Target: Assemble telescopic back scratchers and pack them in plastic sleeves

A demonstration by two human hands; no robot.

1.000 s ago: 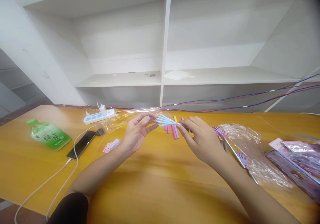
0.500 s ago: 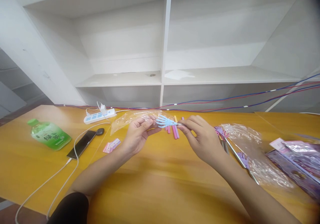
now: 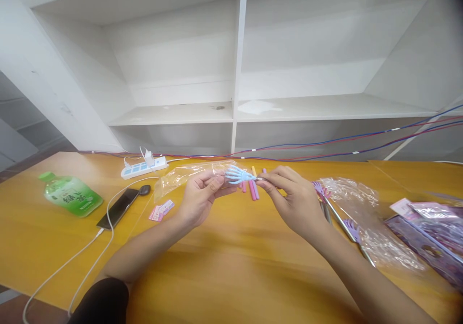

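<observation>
My right hand [image 3: 291,194] is closed around the thin metal rod of a back scratcher. The scratcher's light blue, hand-shaped head [image 3: 239,175] points left toward my left hand [image 3: 200,194]. Thumb and fingers of my left hand pinch a clear plastic bag [image 3: 181,175], which trails off to the left above the table. The blue claws are right at the left fingertips; whether they touch the bag, I cannot tell. Just behind the scratcher lie pink, purple and yellow sticks [image 3: 253,189], partly hidden by my right hand.
More back scratchers with purple heads [image 3: 350,228] lie right, beside crumpled clear plastic [image 3: 383,242] and a box of packets [image 3: 427,247]. Left are a green tea bottle [image 3: 72,194], a phone [image 3: 118,208], a power strip [image 3: 142,168] and small cards [image 3: 161,210]. White shelves [image 3: 235,116] stand behind.
The plastic bag has shifted slightly left and down along with a small movement of my left hand. The blue head has turned a little; my right hand stays nearly still.
</observation>
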